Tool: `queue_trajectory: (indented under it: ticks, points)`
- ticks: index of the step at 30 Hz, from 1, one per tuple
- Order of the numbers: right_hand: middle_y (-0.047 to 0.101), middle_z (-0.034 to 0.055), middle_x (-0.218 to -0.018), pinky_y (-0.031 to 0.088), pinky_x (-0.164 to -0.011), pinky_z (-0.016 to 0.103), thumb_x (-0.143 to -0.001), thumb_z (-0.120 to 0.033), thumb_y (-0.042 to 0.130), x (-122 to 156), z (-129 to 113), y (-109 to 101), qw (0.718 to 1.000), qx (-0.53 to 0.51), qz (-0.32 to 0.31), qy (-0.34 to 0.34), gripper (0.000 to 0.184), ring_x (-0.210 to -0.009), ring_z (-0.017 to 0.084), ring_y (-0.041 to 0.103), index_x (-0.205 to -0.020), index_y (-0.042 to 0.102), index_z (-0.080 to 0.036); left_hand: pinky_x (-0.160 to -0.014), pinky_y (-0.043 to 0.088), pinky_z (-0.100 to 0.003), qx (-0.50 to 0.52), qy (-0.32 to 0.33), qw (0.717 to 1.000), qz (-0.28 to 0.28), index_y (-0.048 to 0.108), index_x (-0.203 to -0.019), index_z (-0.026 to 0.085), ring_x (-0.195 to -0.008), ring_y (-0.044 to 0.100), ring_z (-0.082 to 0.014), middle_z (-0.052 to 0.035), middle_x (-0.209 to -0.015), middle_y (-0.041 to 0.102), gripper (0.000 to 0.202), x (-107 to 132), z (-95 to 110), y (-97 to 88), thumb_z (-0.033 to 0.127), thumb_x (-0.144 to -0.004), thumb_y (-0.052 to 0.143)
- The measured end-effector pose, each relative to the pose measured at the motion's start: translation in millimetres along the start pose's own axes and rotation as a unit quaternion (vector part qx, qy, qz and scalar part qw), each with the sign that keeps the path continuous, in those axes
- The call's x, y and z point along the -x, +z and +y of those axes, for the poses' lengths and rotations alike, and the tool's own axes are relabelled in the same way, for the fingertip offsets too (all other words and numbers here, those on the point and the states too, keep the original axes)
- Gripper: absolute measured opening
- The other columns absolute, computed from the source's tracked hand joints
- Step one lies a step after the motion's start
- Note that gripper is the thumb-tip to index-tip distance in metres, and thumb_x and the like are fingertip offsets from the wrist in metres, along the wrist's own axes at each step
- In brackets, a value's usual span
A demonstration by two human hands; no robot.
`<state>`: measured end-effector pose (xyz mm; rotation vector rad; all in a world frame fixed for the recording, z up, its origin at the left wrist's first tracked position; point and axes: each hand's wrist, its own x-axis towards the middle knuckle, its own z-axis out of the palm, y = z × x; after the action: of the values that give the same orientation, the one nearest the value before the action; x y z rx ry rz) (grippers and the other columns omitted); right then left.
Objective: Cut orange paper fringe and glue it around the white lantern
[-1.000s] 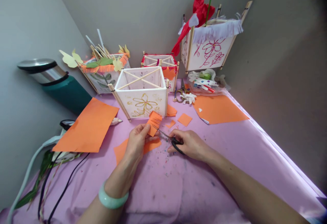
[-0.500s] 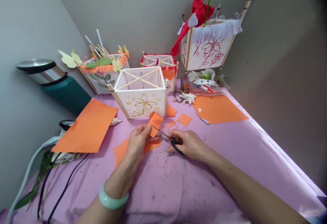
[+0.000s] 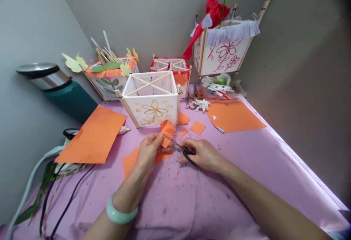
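Between the thumb and fingers of my left hand (image 3: 149, 150) is an orange paper strip (image 3: 167, 130), its upper part slit into a fringe. My right hand (image 3: 203, 154) is closed round black-handled scissors (image 3: 188, 153), whose blades lie at the strip's right edge. Beneath my left hand lies a larger orange paper piece (image 3: 130, 162), partly hidden by the wrist. Just beyond the strip stands a white lantern frame (image 3: 153, 110) with wooden corner sticks and a yellow flower drawing. Small orange squares (image 3: 197, 128) lie to the right of the strip.
Orange sheets lie left (image 3: 91, 137) and right (image 3: 237, 117). A teal bottle (image 3: 72, 99) leans at left, near cables (image 3: 72, 196). Behind are an orange-fringed lantern (image 3: 106, 86), a red-edged lantern (image 3: 185, 83), a hanging lantern (image 3: 226, 55), other scissors (image 3: 195, 97) and a bag of markers (image 3: 219, 88).
The fringed strip has shifted very slightly right and down in my left hand. The scissor blades have drawn back a little toward its right edge.
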<state>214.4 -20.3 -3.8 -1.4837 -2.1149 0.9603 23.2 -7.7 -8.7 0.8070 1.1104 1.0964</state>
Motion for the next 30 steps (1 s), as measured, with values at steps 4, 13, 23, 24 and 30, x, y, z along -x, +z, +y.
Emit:
queue_trajectory:
  ticks: [4,13,23,24,30]
  points:
    - [0.053,-0.0059,-0.062,0.028,-0.053,0.019,-0.068,-0.041,0.076,0.0,0.2,0.1,1.000,-0.005,0.000,-0.002,0.029,-0.057,0.009,0.045,-0.083,0.062,-0.021,-0.059,0.057,-0.025,-0.001,-0.006,1.000,0.004,0.063,-0.081,0.010,-0.063,0.068,-0.0168,-0.0086,-0.069,0.071,0.029,-0.4,-0.5,0.0,0.036,-0.072,0.071]
    - [0.055,-0.0052,-0.062,0.028,-0.052,0.020,-0.068,-0.038,0.076,0.0,1.2,1.7,1.000,-0.015,0.001,0.006,0.025,-0.056,0.010,0.046,-0.081,0.063,-0.021,-0.059,0.056,-0.025,-0.002,-0.003,1.000,0.005,0.063,-0.080,0.010,-0.064,0.068,-0.0172,-0.0085,-0.069,0.071,0.032,0.6,0.1,0.1,0.039,-0.070,0.072]
    - [0.052,-0.0059,-0.062,0.027,-0.052,0.020,-0.071,-0.046,0.072,0.6,2.7,-1.9,0.999,-0.035,-0.018,-0.002,0.030,-0.056,0.009,0.045,-0.085,0.063,-0.021,-0.063,0.056,-0.026,0.024,0.025,0.998,0.043,0.061,-0.081,0.010,-0.066,0.067,-0.0162,-0.0054,-0.072,0.069,0.033,-1.8,4.8,-4.8,0.038,-0.068,0.074]
    - [0.052,-0.0059,-0.062,0.027,-0.052,0.020,-0.070,-0.047,0.072,1.0,3.1,-2.7,0.999,-0.040,-0.023,-0.003,0.031,-0.056,0.009,0.045,-0.085,0.063,-0.021,-0.063,0.055,-0.026,0.028,0.029,0.998,0.049,0.061,-0.081,0.010,-0.066,0.067,-0.0162,-0.0051,-0.071,0.069,0.034,-1.9,5.7,-5.4,0.038,-0.068,0.074]
    - [0.053,-0.0057,-0.063,0.027,-0.052,0.019,-0.067,-0.048,0.074,2.1,2.8,-5.0,0.998,-0.052,-0.036,0.001,0.035,-0.057,0.010,0.045,-0.085,0.063,-0.021,-0.062,0.054,-0.026,0.034,0.032,0.997,0.063,0.060,-0.077,0.011,-0.064,0.066,-0.0159,-0.0047,-0.066,0.068,0.032,-1.3,8.3,-5.5,0.038,-0.067,0.074]
